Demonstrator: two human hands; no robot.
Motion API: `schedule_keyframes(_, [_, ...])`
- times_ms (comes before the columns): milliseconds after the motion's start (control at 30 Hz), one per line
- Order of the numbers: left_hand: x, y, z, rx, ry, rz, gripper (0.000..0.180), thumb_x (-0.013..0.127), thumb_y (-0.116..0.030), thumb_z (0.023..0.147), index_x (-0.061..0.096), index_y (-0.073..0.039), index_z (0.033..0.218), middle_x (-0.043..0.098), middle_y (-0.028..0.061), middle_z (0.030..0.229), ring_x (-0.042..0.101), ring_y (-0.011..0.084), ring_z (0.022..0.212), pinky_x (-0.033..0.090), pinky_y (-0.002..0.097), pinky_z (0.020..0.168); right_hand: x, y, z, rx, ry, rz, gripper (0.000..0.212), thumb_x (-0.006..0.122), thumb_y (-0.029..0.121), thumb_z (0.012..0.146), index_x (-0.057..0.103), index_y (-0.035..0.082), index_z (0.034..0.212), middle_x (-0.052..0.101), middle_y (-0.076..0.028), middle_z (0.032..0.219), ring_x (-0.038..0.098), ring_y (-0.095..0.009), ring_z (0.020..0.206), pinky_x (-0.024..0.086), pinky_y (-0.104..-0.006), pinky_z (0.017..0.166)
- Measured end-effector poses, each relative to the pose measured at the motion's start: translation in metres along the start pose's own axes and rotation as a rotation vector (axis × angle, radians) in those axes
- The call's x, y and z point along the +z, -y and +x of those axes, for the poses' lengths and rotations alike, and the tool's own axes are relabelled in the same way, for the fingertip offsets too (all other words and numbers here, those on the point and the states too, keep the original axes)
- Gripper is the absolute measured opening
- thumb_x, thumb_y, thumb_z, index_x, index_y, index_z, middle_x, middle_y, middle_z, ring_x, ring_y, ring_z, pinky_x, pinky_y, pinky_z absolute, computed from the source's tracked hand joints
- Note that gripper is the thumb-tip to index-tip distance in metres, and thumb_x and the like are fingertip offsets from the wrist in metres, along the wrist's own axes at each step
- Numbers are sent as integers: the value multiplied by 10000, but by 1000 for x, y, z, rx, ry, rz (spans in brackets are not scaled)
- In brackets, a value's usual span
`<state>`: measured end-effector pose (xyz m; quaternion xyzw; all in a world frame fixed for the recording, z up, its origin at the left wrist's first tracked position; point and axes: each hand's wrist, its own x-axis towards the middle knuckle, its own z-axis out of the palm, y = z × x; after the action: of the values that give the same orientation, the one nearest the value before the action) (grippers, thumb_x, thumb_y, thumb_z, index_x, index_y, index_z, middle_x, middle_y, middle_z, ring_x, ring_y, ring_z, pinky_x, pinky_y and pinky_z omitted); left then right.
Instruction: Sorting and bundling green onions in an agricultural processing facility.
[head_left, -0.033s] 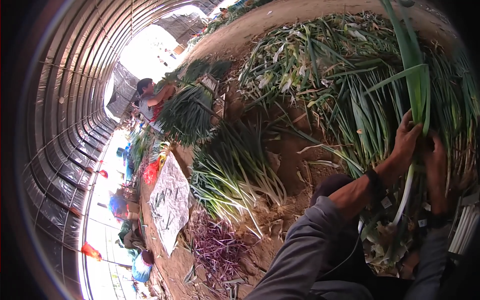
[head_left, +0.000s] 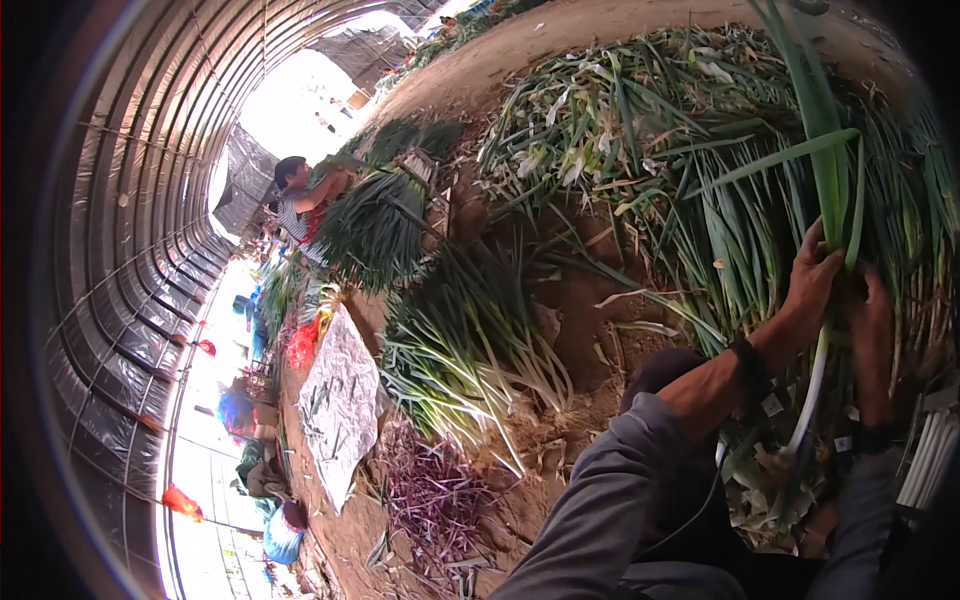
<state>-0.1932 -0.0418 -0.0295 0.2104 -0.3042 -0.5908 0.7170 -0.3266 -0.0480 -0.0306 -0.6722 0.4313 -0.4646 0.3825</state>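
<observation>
A long green onion (head_left: 828, 185) stands upright before me, with broad green leaves above and a white stalk below. My left hand (head_left: 812, 272) is closed round it where the leaves meet the stalk. Right beside it, my right hand (head_left: 870, 310) is closed against the same onion, its fingers partly in shadow. One leaf folds over and sticks out to the left. Behind the hands lies a thick row of green onions (head_left: 745, 225). Peeled-off leaves (head_left: 770, 480) lie under the stalk, between my forearms.
Left of my knee, a bundle of white-ended green onions (head_left: 480, 340) lies on the soil near purplish stems (head_left: 430, 490) and a pale sheet (head_left: 340, 400). A heap of loose leaves (head_left: 600, 120) sits farther off. A co-worker (head_left: 300, 205) handles onions at the far left.
The folded leaf reaches farther left and lies straighter. The upper leaves lean slightly left, and the lower stalk has shifted slightly right. Both hands stay in nearly the same place.
</observation>
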Motion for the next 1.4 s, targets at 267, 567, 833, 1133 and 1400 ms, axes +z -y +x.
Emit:
schedule_keyframes(267, [-31, -30, 12, 108, -196, -94, 604, 558, 15, 932, 412, -170, 1488, 574, 7, 914, 592, 106, 683, 519, 254, 583, 29, 36, -51, 8, 20, 196, 223, 613, 175, 972, 643, 11, 1120, 628, -1, 928, 554, -79, 835, 473, -262, 722])
schedule_keyframes(567, [-78, -92, 1, 350, -214, 904, 252, 514, -197, 1032, 568, -68, 1242, 634, 64, 1029, 593, 165, 815, 489, 322, 687, -20, -47, -149, 483, 339, 125, 255, 682, 291, 930, 677, 37, 955, 632, -9, 751, 564, -115, 632, 474, -295, 610])
schedule_keyframes(833, [-43, -107, 5, 215, -186, 169, 293, 484, -308, 1052, 534, -80, 1228, 610, 71, 979, 548, 146, 773, 472, 318, 704, -12, -123, -202, 180, 589, -517, 286, 652, 179, 883, 640, 23, 1122, 650, -194, 1062, 643, -384, 965, 511, -459, 811])
schedule_keyframes(1133, [-16, -59, -6, 191, -225, 203, 518, 547, -333, 1027, 434, -66, 1457, 590, 29, 1026, 540, 102, 820, 474, 290, 762, 63, -1, -79, -177, 46, -244, 287, 674, 42, 902, 627, 21, 1185, 646, -117, 995, 652, -249, 810, 533, -357, 717])
schedule_keyframes(1400, [-12, -66, -6, 61, -8, 61, 131, 630, -196, 991, 568, -107, 1064, 550, -47, 914, 530, 64, 812, 456, 250, 741, 26, -13, -57, -45, 223, -241, 233, 591, 73, 957, 602, -24, 1169, 616, -131, 901, 618, -262, 807, 474, -326, 758])
